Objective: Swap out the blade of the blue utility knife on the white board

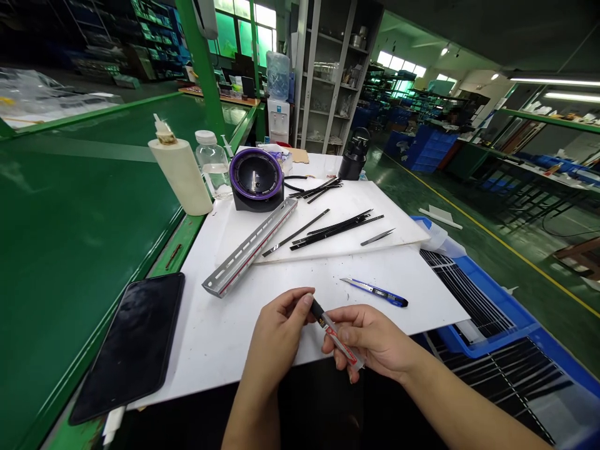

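A slim tube with a black end and a clear, red-printed body (341, 345) is held over the table's near edge. My left hand (284, 325) pinches its black end between thumb and fingers. The fingers of my right hand (368, 337) wrap round the clear body. Just beyond them a blue utility knife (377, 291) lies on the white surface with its blade out. A slotted metal channel (253, 247) rests slantwise to the left, partly on a white foam sheet (337, 250). Thin black strips (335, 230) and tweezers (377, 237) lie on that sheet.
A black tablet (134, 337) is at the left edge. Behind stand a white bottle (180, 175), a clear bottle (215, 172), a round purple-rimmed device (257, 178) and a black container (355, 156). Blue trays (499, 340) with black strips are at the right.
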Demonstrator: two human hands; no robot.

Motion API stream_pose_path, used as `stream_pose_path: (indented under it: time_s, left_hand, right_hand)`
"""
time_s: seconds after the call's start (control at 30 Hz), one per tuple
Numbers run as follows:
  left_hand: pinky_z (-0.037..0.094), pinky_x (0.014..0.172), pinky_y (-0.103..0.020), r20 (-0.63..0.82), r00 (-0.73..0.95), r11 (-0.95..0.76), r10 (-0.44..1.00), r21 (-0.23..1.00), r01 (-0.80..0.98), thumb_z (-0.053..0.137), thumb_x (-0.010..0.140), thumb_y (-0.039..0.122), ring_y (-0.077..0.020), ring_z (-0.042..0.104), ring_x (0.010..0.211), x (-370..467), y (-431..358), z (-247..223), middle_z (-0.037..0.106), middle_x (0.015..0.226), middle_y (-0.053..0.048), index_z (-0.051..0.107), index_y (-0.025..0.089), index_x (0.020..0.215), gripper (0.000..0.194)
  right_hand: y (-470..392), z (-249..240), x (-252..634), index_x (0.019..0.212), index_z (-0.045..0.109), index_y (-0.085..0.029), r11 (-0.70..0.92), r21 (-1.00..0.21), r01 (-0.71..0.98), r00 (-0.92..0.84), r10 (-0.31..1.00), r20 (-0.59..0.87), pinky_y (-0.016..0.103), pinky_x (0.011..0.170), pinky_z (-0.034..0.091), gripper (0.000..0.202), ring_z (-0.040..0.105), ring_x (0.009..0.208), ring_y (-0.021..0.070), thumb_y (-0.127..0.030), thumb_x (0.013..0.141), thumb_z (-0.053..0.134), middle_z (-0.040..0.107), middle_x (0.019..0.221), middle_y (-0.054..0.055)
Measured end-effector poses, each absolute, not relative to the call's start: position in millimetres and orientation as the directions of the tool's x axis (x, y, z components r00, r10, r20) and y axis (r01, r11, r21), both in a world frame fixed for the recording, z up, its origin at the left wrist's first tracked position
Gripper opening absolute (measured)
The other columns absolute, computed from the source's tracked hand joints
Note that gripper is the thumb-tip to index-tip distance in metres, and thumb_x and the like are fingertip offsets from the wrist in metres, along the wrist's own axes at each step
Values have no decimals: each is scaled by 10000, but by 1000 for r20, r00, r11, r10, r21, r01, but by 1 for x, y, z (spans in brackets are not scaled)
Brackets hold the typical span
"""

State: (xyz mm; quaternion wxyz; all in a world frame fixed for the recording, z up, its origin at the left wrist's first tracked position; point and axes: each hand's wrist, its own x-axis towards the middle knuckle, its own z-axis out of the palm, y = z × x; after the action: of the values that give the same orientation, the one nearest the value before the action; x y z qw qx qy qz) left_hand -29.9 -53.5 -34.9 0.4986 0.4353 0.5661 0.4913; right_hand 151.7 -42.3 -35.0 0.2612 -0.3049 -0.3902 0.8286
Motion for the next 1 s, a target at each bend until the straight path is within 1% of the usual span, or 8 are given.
stream_pose_path:
  time_s: [0.13, 0.27, 0.33, 0.5, 0.6, 0.7, 0.87, 1.0]
  left_hand:
    - [451, 666, -246, -140, -135, 138, 981, 990, -26, 613, 809, 500, -144, 580, 672, -32, -53, -34, 680, 692, -13, 728, 197, 892, 335]
    - [400, 590, -235, -209, -189, 202, 960, 978, -53, 627, 781, 549, -125, 527, 598, -34, -52, -38, 570, 561, 26, 733, 198, 917, 391]
    - [401, 604, -231, -207, -236, 190, 949, 977, -95, 631, 780, 549, -122, 529, 610, -37, -52, -43, 549, 554, 33, 727, 196, 947, 402]
    - [448, 689, -219, -185, -269, 96, 945, 946, -311, 679, 778, 462, -125, 581, 695, -44, -50, -52, 610, 601, 9, 702, 164, 1015, 382]
    - [454, 635, -189, -230, -254, 88, 940, 878, -471, 717, 755, 410, -70, 541, 599, -40, -48, -50, 690, 749, -21, 696, 159, 977, 335]
    - [456, 599, -179, -242, -227, 75, 943, 823, -563, 741, 737, 360, -43, 523, 550, -36, -47, -47, 709, 852, -39, 690, 158, 934, 287]
    - [479, 684, -208, -125, -202, -7, 971, 836, -549, 665, 815, 296, -91, 602, 715, -37, -51, -50, 675, 939, -17, 661, 204, 967, 178]
    - [466, 786, -240, 2, -179, -81, 984, 895, -438, 601, 866, 266, -121, 581, 855, -41, -57, -54, 636, 964, -15, 636, 223, 1014, 158]
  right_hand:
    - [-42, -37, 151, 1107, 650, -100, -582, -785, -213, -723, 634, -274, 211, 449, 561, 357, 673, 614, 155, -267, 804, 737, 697, 863, 109]
    - [-42, -39, 149, 1103, 652, -89, -594, -766, -246, -726, 637, -260, 200, 453, 563, 330, 676, 608, 148, -246, 821, 720, 697, 855, 110]
    - [-42, -39, 149, 1086, 657, -79, -606, -759, -237, -737, 621, -266, 202, 448, 564, 343, 678, 605, 154, -255, 803, 740, 700, 848, 117]
    - [-43, -37, 152, 1101, 653, -73, -619, -746, -244, -746, 611, -263, 211, 442, 570, 367, 683, 600, 161, -246, 792, 750, 708, 841, 124]
    - [-43, -37, 154, 1077, 658, -70, -622, -731, -280, -715, 644, -274, 198, 428, 559, 339, 681, 592, 157, -238, 797, 747, 710, 838, 124]
    - [-43, -37, 155, 1064, 658, -78, -642, -701, -311, -712, 646, -275, 182, 411, 543, 321, 674, 581, 147, -243, 803, 746, 711, 829, 122]
    - [-45, -38, 154, 1049, 665, -74, -663, -653, -367, -722, 645, -250, 152, 373, 507, 329, 649, 535, 122, -284, 808, 747, 706, 810, 119]
    - [-48, -39, 154, 1084, 658, -67, -678, -623, -390, -731, 639, -238, 151, 375, 515, 329, 657, 543, 125, -256, 824, 730, 712, 813, 130]
